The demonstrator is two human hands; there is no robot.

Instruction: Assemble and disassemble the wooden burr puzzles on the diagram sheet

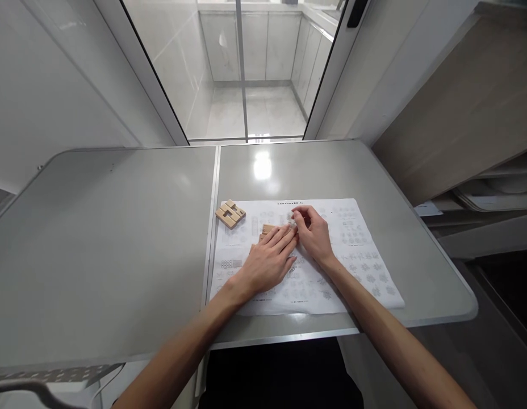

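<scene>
My left hand (pixel 272 258) lies flat with its fingers stretched out over some small wooden pieces (pixel 268 229), which stick out past the fingers at the upper left. Most of those pieces are hidden under the hand. Close beside its fingertips, my right hand (pixel 315 233) has its fingers curled in toward the thumb. A small pale, see-through patch shows by these fingers; what they grip is too small to make out. Both hands are over a large printed sheet (pixel 348 278) covered with small diagrams. On its upper left corner lies an interlocked wooden block puzzle (pixel 230 214).
The grey table (pixel 105 244) has a metal seam (pixel 212 210) running front to back, left of the sheet. Beyond the far edge is a glass door (pixel 263 74). A wooden shelf unit (pixel 472 102) stands at the right.
</scene>
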